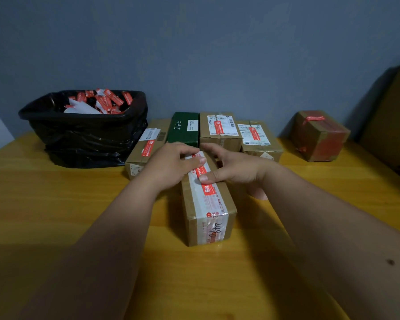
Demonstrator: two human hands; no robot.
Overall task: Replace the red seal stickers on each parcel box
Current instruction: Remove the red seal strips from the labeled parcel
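So the long cardboard parcel box [208, 204] sits lengthwise on the yellow bench [56, 204], right under both hands, and the red seal sticker [202, 174] runs along the white tape strip on its top face. The left hand [171, 165] lies over the far-left part of the lid with its thumb flat across the sticker, and the right hand [231, 167] comes in from the other side, thumb tip pressing the sticker just nearer than the left thumb. The fingers of both hands look mostly straight and pressing, not curled around anything, though the far fingertips are hidden behind the box edge. My guess is that the sticker is thin, floppy and tacky, so it'll crease or tear if yanked; best taken by a lifted corner beside the thumbs while the other hand pins the box. The box itself looks light and stiff. More parcels [219, 130] wait beyond the fingers, and a black-lined bin [86, 132] of used stickers sits off left.
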